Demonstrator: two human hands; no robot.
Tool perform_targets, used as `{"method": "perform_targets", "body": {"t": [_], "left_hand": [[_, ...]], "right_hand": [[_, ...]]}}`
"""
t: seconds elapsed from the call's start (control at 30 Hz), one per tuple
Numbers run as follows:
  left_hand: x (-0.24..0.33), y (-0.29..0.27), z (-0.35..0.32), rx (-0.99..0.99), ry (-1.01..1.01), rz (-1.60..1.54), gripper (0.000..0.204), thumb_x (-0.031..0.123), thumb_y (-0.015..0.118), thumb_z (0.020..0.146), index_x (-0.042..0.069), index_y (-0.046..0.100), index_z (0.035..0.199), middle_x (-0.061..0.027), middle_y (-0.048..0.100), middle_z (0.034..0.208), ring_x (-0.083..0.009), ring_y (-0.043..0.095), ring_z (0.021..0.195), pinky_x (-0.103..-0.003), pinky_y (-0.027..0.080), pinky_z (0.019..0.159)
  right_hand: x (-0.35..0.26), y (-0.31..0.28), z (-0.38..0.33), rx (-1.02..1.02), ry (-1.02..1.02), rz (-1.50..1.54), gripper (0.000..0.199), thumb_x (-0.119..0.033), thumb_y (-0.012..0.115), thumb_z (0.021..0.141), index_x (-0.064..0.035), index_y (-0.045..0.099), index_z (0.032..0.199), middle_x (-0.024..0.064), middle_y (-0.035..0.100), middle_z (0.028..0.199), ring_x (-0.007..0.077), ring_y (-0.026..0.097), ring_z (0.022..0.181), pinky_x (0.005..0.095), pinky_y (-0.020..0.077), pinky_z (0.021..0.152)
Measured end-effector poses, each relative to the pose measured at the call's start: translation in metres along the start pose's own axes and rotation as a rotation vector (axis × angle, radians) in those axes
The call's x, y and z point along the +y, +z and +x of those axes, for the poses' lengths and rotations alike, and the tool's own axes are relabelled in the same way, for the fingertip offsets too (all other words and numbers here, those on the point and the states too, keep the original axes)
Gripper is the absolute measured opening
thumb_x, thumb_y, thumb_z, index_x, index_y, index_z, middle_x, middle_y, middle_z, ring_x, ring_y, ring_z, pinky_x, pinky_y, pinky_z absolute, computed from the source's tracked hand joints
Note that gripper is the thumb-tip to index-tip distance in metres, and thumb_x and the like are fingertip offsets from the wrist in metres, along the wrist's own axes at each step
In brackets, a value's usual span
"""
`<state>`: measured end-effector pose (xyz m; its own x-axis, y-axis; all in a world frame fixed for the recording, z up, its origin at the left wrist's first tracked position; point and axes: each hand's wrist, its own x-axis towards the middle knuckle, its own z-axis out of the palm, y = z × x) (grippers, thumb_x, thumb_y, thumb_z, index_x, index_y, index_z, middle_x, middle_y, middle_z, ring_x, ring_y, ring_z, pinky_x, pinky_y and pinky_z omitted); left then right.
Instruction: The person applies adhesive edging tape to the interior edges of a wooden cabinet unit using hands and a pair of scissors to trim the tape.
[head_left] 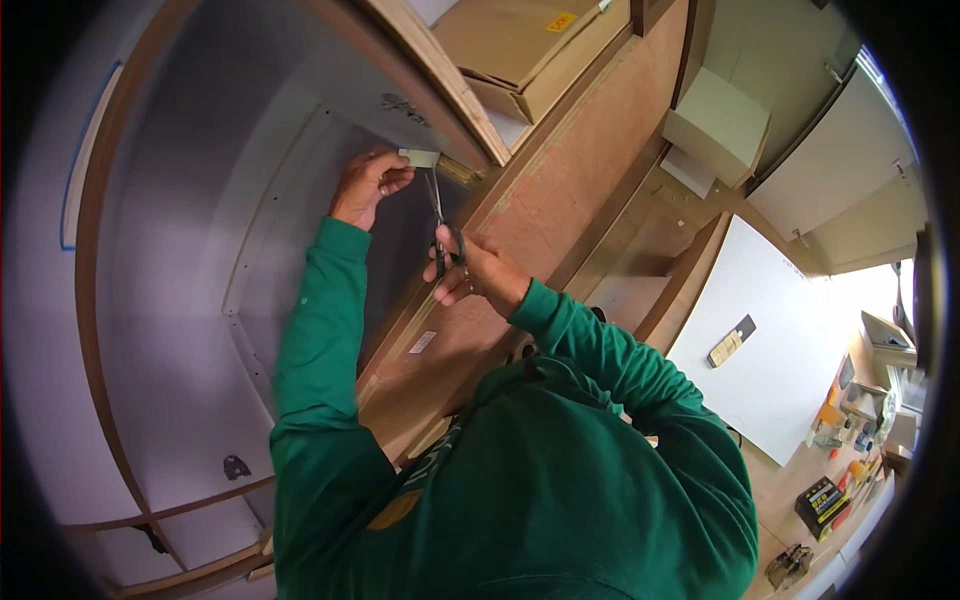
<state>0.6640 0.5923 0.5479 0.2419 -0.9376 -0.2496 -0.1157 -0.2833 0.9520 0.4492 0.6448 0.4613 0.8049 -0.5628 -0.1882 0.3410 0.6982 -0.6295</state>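
My left hand (368, 186) is raised inside a grey-white cabinet (190, 300) and pinches a pale strip of edge banding (420, 158) at the cabinet's front edge. My right hand (470, 270) grips the handles of dark scissors (440, 215). The scissor blades point up toward the strip, just below its end. Both arms wear green sleeves that come up from the lower edge of the view.
A brown wooden side panel (560, 190) runs diagonally next to the cabinet. Cardboard boxes (520, 45) lie above it. A white board (790, 340) with a small scraper-like tool (730, 342) lies at the right. Several small tools and containers (830, 490) crowd the far right.
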Motion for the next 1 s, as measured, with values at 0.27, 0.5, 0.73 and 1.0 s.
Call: {"method": "perform_targets", "body": {"t": [0.27,0.5,0.73,1.0], "left_hand": [[-0.026,-0.040,0.007,-0.031,-0.006,-0.271,0.018,0.021,0.070,0.085,0.006,0.065,0.094,-0.0031,0.064,0.087,-0.0143,0.062,0.084,-0.032,0.052,0.083],[-0.042,-0.042,0.007,-0.035,-0.002,-0.435,0.017,0.022,0.071,0.084,0.009,0.062,0.090,-0.0011,0.062,0.086,-0.0124,0.059,0.081,-0.030,0.051,0.081],[-0.046,-0.039,-0.002,-0.073,-0.006,-0.538,0.016,0.024,0.067,0.086,0.009,0.061,0.090,-0.0023,0.061,0.086,-0.0141,0.058,0.082,-0.032,0.048,0.075],[-0.053,-0.047,0.002,-0.087,-0.006,-0.588,0.019,0.025,0.066,0.087,0.008,0.061,0.093,-0.0022,0.060,0.088,-0.0140,0.057,0.083,-0.032,0.046,0.075]], "right_hand": [[-0.015,0.032,0.011,0.028,0.062,-0.211,0.069,-0.067,0.062,0.087,-0.0003,0.056,0.105,0.0145,0.067,0.090,0.0224,0.068,0.069,0.0334,0.0597,0.063],[-0.014,0.048,0.040,0.113,-0.017,-0.325,0.070,-0.068,0.059,0.088,0.0001,0.057,0.104,0.0139,0.065,0.089,0.0229,0.069,0.071,0.0339,0.0596,0.066],[-0.012,0.051,0.058,0.136,-0.021,-0.316,0.071,-0.069,0.058,0.088,0.0001,0.057,0.104,0.0126,0.064,0.087,0.0223,0.068,0.071,0.0340,0.0599,0.067],[-0.016,0.049,0.071,0.133,0.028,-0.364,0.068,-0.068,0.058,0.088,-0.0011,0.058,0.102,0.0101,0.063,0.084,0.0200,0.068,0.069,0.0312,0.0585,0.065]]}}
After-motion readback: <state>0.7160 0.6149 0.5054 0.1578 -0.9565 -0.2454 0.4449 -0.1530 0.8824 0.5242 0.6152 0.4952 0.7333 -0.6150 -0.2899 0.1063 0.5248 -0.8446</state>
